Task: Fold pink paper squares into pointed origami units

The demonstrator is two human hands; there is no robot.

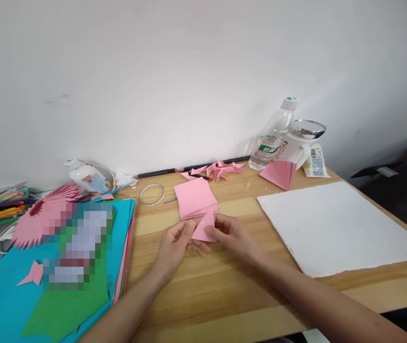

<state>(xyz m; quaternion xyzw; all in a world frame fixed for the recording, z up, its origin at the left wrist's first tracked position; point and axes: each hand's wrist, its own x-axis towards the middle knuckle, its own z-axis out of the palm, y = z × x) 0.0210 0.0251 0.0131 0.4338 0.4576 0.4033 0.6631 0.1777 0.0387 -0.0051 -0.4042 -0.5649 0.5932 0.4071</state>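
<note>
Between my two hands is a piece of pink paper folded into a triangle (205,229), raised a little over the table. My left hand (176,243) pinches its left corner between thumb and fingers. On its right edge, my right hand (233,234) grips with the thumb in front and the fingers behind. Just beyond the hands lies a stack of square pink paper (195,196), its sheets slightly fanned. Folded pink paper pieces (221,169) with sharp points sit by the wall behind the stack.
A tape ring (152,194) lies left of the stack. Blue sheets (3,295), green paper (71,309) and a spiky pink paper fan (32,228) occupy the left. A white board (346,233) lies right; a water bottle (272,138) and mug (296,147) stand behind it.
</note>
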